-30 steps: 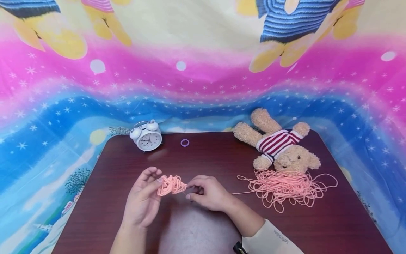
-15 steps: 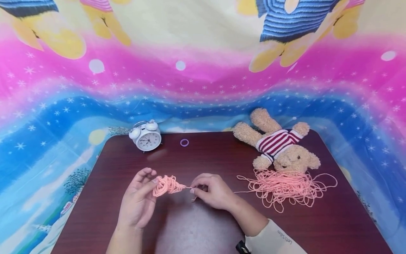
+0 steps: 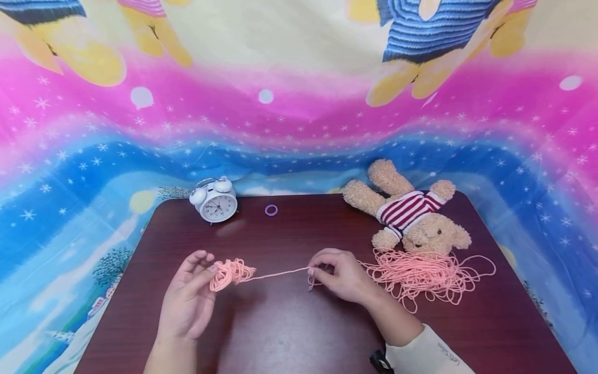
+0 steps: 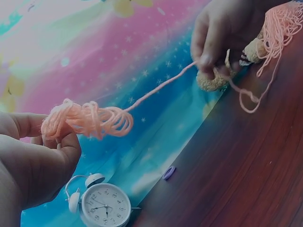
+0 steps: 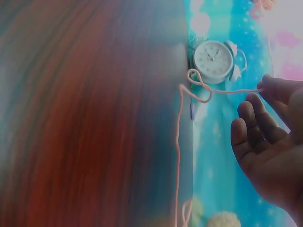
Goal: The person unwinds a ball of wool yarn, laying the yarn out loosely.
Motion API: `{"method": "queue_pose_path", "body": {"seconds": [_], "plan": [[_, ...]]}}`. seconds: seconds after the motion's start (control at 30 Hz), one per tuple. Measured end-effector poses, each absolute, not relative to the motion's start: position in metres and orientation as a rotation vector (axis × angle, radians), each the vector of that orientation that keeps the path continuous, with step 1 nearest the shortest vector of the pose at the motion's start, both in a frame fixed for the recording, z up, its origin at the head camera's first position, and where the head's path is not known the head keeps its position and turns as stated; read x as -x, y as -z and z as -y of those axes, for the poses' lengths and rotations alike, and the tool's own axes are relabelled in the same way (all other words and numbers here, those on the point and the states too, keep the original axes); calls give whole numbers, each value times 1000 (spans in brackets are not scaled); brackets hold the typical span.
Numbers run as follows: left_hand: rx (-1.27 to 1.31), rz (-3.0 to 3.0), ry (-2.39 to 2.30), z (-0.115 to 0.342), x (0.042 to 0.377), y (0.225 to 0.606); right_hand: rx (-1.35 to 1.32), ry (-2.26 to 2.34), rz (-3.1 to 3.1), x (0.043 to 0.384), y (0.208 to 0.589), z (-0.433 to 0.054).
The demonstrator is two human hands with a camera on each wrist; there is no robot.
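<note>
My left hand pinches a small looped bundle of peach yarn between thumb and fingers, held above the table. From the bundle's right end a single strand runs taut to my right hand, whose thumb and forefinger pinch it. In the right wrist view the other fingers of that hand stand loosely bent, and a curled length of yarn hangs from the pinch. It leads toward a large loose heap of the same yarn on the right of the table.
A teddy bear in a striped shirt lies behind the yarn heap, its head touching it. A white alarm clock stands at the back left of the dark wooden table. Beside it lies a purple ring. A printed cloth hangs behind.
My hands have moved apart, the left one leftward with the bundle and the right one rightward. The strand between them has lengthened and straightened.
</note>
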State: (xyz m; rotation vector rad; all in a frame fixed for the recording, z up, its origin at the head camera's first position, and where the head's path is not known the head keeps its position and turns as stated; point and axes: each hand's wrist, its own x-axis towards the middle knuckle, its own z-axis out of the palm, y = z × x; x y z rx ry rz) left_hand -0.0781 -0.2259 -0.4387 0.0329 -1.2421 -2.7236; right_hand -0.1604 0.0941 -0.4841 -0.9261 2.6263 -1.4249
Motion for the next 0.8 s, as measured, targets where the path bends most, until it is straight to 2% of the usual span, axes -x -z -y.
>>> {"method": "queue_pose_path", "body": {"seconds": [0.6, 0.8], "plan": [[-4, 1167, 2702, 248, 76, 436, 836, 1351, -2795, 162, 482, -165], [-17, 1157, 2686, 254, 75, 435, 732, 1338, -2831, 156, 480, -195]]}}
